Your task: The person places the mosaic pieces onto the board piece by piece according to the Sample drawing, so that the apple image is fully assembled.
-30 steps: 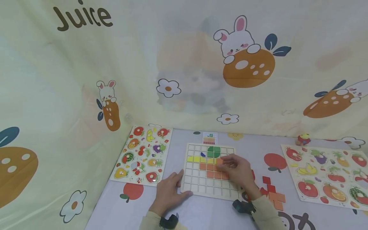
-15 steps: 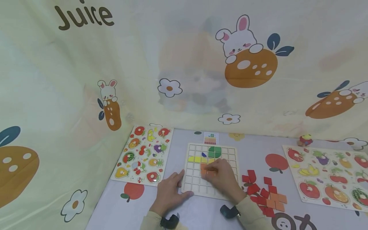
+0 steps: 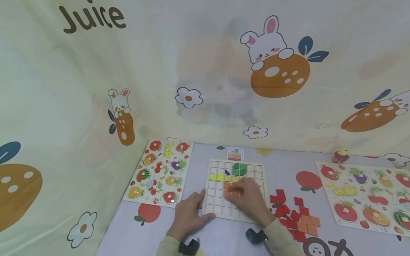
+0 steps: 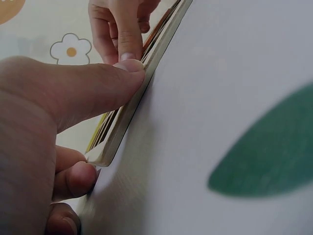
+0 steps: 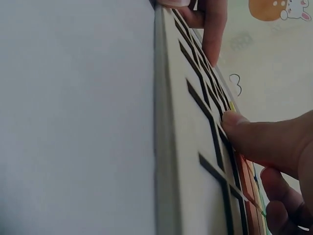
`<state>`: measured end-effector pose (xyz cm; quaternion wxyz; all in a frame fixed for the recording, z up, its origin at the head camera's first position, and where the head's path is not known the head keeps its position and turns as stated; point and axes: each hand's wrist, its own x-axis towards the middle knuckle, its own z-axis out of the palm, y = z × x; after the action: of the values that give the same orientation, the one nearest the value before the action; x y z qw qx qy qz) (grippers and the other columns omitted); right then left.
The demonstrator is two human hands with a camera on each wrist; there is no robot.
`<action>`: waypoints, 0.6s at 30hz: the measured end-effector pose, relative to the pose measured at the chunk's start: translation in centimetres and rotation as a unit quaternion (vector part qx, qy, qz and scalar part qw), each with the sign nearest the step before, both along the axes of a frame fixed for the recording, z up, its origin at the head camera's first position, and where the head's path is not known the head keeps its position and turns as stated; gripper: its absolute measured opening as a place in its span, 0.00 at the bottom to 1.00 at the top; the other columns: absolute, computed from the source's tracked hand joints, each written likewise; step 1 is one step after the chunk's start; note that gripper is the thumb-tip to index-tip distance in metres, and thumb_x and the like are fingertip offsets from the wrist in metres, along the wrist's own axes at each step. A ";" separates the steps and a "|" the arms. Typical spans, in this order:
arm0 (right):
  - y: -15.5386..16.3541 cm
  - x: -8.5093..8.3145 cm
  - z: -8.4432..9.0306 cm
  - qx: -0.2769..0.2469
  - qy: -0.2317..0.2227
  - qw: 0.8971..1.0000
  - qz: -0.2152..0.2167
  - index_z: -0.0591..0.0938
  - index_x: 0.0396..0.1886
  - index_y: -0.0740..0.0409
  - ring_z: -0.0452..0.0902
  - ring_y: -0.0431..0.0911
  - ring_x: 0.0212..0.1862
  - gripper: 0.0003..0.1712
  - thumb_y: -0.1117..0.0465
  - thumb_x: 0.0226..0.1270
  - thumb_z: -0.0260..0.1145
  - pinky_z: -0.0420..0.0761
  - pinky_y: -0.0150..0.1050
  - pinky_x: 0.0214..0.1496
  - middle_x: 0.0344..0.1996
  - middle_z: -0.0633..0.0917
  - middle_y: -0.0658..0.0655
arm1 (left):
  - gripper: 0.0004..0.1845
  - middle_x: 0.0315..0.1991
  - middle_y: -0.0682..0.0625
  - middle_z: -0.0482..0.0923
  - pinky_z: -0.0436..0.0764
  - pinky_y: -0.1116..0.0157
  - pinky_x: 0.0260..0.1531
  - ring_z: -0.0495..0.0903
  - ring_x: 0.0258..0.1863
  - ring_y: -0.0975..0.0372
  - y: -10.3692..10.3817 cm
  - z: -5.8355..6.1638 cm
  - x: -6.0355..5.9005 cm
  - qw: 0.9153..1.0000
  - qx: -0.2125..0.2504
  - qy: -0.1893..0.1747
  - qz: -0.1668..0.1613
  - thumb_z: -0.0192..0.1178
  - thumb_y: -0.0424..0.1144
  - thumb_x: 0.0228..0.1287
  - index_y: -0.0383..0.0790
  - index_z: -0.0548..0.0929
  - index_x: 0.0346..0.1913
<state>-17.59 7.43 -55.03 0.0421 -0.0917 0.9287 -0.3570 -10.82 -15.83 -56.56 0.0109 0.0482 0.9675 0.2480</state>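
Observation:
A pale wooden grid board (image 3: 221, 209) lies mid-table with green, yellow, blue and orange pieces on it. My left hand (image 3: 188, 213) holds its near left corner, thumb along the front edge and fingers at the left side; the left wrist view shows that thumb (image 4: 105, 81) against the rim. Over the board, my right hand (image 3: 250, 201) has its thumb and curled fingertips around an orange tile (image 3: 227, 186). In the right wrist view the right thumb (image 5: 264, 139) touches the board beside orange tiles (image 5: 250, 213); the fingers partly hide the tile.
Loose red tiles (image 3: 282, 211) and orange tiles (image 3: 306, 219) lie right of the board. A small pattern card (image 3: 235, 154) is behind it. Fruit puzzle boards stand left (image 3: 160, 170) and right (image 3: 362, 199), with a small toy figure (image 3: 340, 155) at the back.
My right hand has moved left and toward me across the board, and the lower orange tiles now sit further left. Over the last half second it barely moves. The left hand stays put.

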 end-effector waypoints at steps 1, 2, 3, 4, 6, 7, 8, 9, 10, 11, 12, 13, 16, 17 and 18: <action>0.0 0.0 0.0 -0.002 0.002 1.000 0.003 0.94 0.46 0.44 0.71 0.45 0.47 0.17 0.50 0.55 0.85 0.73 0.43 0.49 0.39 0.82 0.45 | 0.48 0.32 0.63 0.67 0.63 0.70 0.30 0.64 0.27 0.71 0.0 0.1 0.0 1.000 0.002 -0.002 0.000 0.74 0.67 0.55 0.50 0.75 0.77; 0.0 0.0 0.1 -0.003 0.004 1.000 0.006 0.94 0.45 0.44 0.71 0.45 0.46 0.17 0.51 0.56 0.85 0.73 0.43 0.48 0.38 0.82 0.45 | 0.48 0.32 0.62 0.67 0.63 0.70 0.29 0.64 0.27 0.71 0.0 0.1 0.0 1.000 0.002 -0.003 -0.001 0.75 0.67 0.55 0.49 0.75 0.77; -0.1 0.1 0.1 -0.004 0.006 1.000 0.008 0.95 0.44 0.45 0.71 0.44 0.46 0.16 0.51 0.56 0.85 0.73 0.43 0.48 0.37 0.82 0.45 | 0.48 0.32 0.62 0.67 0.63 0.70 0.29 0.64 0.27 0.71 0.0 0.1 0.0 1.000 0.003 -0.004 -0.001 0.75 0.67 0.55 0.49 0.75 0.77; -0.1 0.0 0.1 -0.004 0.008 1.000 0.009 0.95 0.43 0.45 0.71 0.44 0.45 0.15 0.51 0.55 0.85 0.73 0.42 0.48 0.37 0.82 0.45 | 0.48 0.32 0.62 0.67 0.63 0.70 0.29 0.64 0.27 0.71 0.0 0.2 0.1 1.000 0.004 -0.005 -0.001 0.75 0.67 0.55 0.49 0.75 0.77; -0.2 0.0 0.1 -0.001 0.010 1.000 0.010 0.95 0.42 0.45 0.71 0.44 0.45 0.15 0.51 0.55 0.86 0.73 0.42 0.47 0.36 0.82 0.45 | 0.49 0.32 0.62 0.67 0.63 0.70 0.29 0.64 0.27 0.71 0.0 0.3 0.1 1.000 0.005 -0.006 0.000 0.74 0.67 0.55 0.49 0.75 0.77; -0.2 0.0 0.1 0.000 0.010 1.000 0.011 0.95 0.42 0.45 0.71 0.44 0.45 0.15 0.51 0.55 0.86 0.73 0.42 0.48 0.36 0.82 0.44 | 0.49 0.32 0.63 0.68 0.63 0.70 0.29 0.64 0.27 0.71 0.0 0.3 0.1 1.000 0.005 -0.007 0.000 0.74 0.67 0.55 0.49 0.75 0.77; -0.2 -0.1 0.1 0.000 0.010 1.000 0.012 0.95 0.42 0.45 0.71 0.44 0.45 0.14 0.51 0.55 0.86 0.73 0.42 0.48 0.36 0.82 0.44 | 0.49 0.32 0.62 0.68 0.63 0.70 0.29 0.64 0.27 0.71 0.0 0.3 0.0 1.000 0.005 -0.006 -0.001 0.74 0.67 0.55 0.49 0.75 0.77; -0.1 -0.1 0.1 0.000 0.007 1.000 0.013 0.95 0.42 0.44 0.71 0.44 0.45 0.14 0.51 0.55 0.86 0.74 0.42 0.48 0.36 0.82 0.44 | 0.49 0.32 0.63 0.68 0.63 0.70 0.29 0.64 0.27 0.71 0.0 0.3 0.0 1.000 0.004 -0.007 0.000 0.74 0.67 0.55 0.50 0.75 0.77; -0.1 -0.2 0.1 -0.001 0.003 1.000 0.013 0.95 0.42 0.44 0.72 0.44 0.45 0.14 0.51 0.55 0.86 0.74 0.42 0.48 0.36 0.82 0.44 | 0.49 0.32 0.63 0.68 0.63 0.70 0.29 0.64 0.27 0.71 0.0 0.3 0.0 1.000 0.004 -0.007 -0.002 0.74 0.67 0.55 0.49 0.75 0.77; 0.0 -0.2 0.1 -0.004 -0.003 1.000 0.012 0.94 0.43 0.42 0.72 0.44 0.46 0.15 0.50 0.55 0.85 0.74 0.42 0.49 0.37 0.82 0.43 | 0.49 0.32 0.63 0.68 0.63 0.70 0.29 0.64 0.27 0.71 0.0 0.2 0.0 1.000 0.004 -0.007 -0.003 0.74 0.67 0.55 0.49 0.75 0.77; 0.2 -0.2 0.1 -0.010 -0.011 1.000 0.009 0.94 0.43 0.42 0.72 0.44 0.47 0.15 0.50 0.56 0.85 0.75 0.42 0.49 0.38 0.82 0.43 | 0.49 0.32 0.63 0.67 0.63 0.71 0.29 0.64 0.27 0.72 0.0 0.2 0.0 1.000 0.004 -0.007 -0.004 0.74 0.67 0.55 0.49 0.75 0.77; 0.4 -0.2 0.1 -0.018 -0.020 1.000 0.005 0.94 0.45 0.41 0.73 0.43 0.47 0.16 0.49 0.56 0.85 0.75 0.42 0.50 0.39 0.83 0.43 | 0.48 0.32 0.63 0.67 0.63 0.71 0.29 0.64 0.26 0.72 -0.1 0.2 0.0 1.000 0.003 -0.005 -0.005 0.74 0.67 0.55 0.49 0.75 0.77; 1.8 -0.2 0.5 -0.036 -0.038 0.999 -0.009 0.94 0.48 0.42 0.75 0.45 0.50 0.18 0.48 0.57 0.84 0.77 0.42 0.51 0.42 0.84 0.45 | 0.48 0.32 0.63 0.67 0.62 0.71 0.28 0.63 0.26 0.72 -0.1 0.0 0.0 1.000 0.003 0.003 -0.005 0.74 0.67 0.55 0.49 0.76 0.77; 2.5 -0.3 0.6 -0.032 -0.032 0.999 -0.012 0.94 0.48 0.44 0.75 0.46 0.49 0.19 0.47 0.57 0.84 0.77 0.42 0.50 0.42 0.84 0.47 | 0.48 0.32 0.63 0.67 0.62 0.71 0.28 0.63 0.26 0.72 -0.1 -0.1 0.0 1.000 0.004 0.005 -0.004 0.74 0.67 0.55 0.49 0.76 0.76; 3.4 -0.3 0.7 -0.025 -0.028 0.999 -0.018 0.94 0.48 0.45 0.75 0.46 0.49 0.20 0.46 0.57 0.84 0.77 0.42 0.49 0.43 0.85 0.48 | 0.48 0.32 0.63 0.67 0.61 0.71 0.28 0.63 0.26 0.72 -0.2 -0.1 0.1 1.000 0.003 0.008 -0.004 0.75 0.67 0.54 0.49 0.76 0.76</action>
<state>-17.91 10.79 -54.31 0.0595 -0.0654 0.9193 -0.3836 -10.75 -15.99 -56.67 0.0042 0.0539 0.9665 0.2509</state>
